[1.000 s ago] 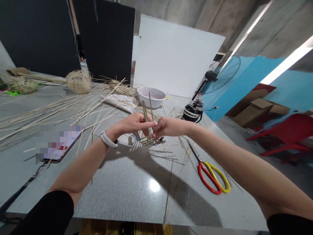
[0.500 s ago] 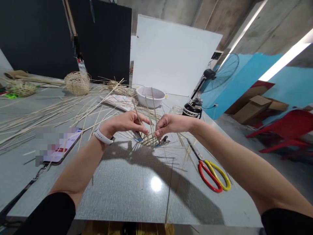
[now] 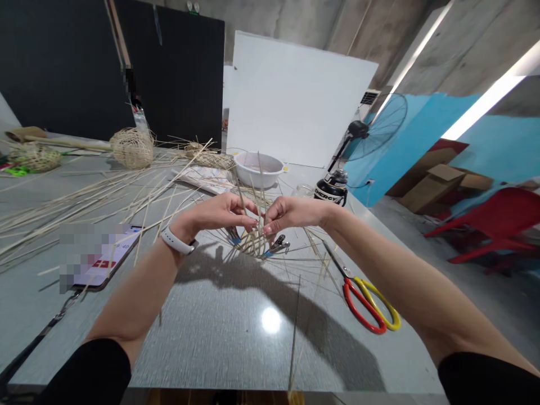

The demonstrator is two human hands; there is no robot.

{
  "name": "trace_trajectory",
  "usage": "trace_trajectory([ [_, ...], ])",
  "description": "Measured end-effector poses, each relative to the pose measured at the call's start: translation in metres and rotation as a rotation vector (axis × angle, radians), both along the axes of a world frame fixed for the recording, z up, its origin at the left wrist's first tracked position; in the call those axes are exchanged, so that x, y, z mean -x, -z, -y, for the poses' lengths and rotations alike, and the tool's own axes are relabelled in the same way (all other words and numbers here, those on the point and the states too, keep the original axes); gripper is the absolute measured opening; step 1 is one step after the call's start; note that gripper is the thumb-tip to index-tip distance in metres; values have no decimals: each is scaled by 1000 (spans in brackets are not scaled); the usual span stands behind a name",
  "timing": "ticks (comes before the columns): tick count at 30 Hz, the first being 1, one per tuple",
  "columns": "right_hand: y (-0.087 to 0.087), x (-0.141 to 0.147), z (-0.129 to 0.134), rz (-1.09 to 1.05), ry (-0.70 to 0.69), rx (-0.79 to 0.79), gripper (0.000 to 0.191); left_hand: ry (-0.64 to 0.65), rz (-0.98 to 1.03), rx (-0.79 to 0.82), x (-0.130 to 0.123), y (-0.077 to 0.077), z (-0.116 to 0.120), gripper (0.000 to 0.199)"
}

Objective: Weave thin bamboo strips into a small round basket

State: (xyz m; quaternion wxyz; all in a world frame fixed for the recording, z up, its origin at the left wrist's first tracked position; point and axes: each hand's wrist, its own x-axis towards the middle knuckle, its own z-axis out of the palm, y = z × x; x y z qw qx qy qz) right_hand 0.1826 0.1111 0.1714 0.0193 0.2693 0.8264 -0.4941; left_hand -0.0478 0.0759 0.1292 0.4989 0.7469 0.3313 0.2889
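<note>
A small open weave of bamboo strips (image 3: 253, 245) lies on the grey table, with some strips standing upright. My left hand (image 3: 223, 212), wearing a white watch (image 3: 178, 241) on the wrist, pinches strips at the weave's upper left. From the right, my right hand (image 3: 283, 214) has thumb and finger closed on strips there, its fingertips close to those of my left hand. A clip (image 3: 278, 245) grips the weave's right side, and another clip (image 3: 233, 235) is at its left. The fingertips partly hide the strips between them.
Scissors (image 3: 365, 304) with red and yellow handles lie at right. A phone (image 3: 105, 260) and loose strips (image 3: 84, 208) are at left. Farther back are a round woven basket (image 3: 131, 148), a grey basin (image 3: 259, 170) and a black bottle (image 3: 332, 188).
My right hand has shifted slightly left, closer to my left hand, and the right clip shows more fully. The upright strips have changed their lean a little. The camera view has moved slightly.
</note>
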Motion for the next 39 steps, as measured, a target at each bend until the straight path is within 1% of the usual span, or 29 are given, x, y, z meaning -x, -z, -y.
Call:
trace_trajectory([
  [4, 1, 2, -2, -25, 9, -19, 30, 0, 117, -52, -7, 0, 1, 19],
  [9, 2, 3, -3, -20, 10, -37, 32, -159, 71, -64, -19, 4, 5, 35],
  [11, 1, 3, -2, -28, 9, -25, 32, -189, 80, -67, -20, 3, 7, 38],
  [15, -9, -1, 3, -87, -12, 7, 31, -200, 99, -66, -12, -6, 15, 36],
  [18, -15, -4, 7, -106, 9, -22, 29, -181, 108, -82, -6, -11, 19, 33],
  [20, -15, -5, 9, -100, 13, -30, 29, -150, 102, -76, -4, -11, 19, 33],
  [24, -8, -3, 9, -106, 14, -13, 30, -99, 40, -19, -5, -9, 16, 36],
  [27, -6, 0, 9, -95, 9, -21, 30, -142, 71, -19, -12, -8, 17, 36],
  [30, -6, 3, 9, -85, -7, -48, 29, -215, 182, -42, -23, -8, 21, 36],
  [34, -6, 5, 8, -57, -34, -85, 30, -323, 223, -56, -31, -6, 23, 32],
  [39, -7, 1, 8, -77, -45, -68, 34, -304, 206, -68, -23, -6, 23, 31],
])
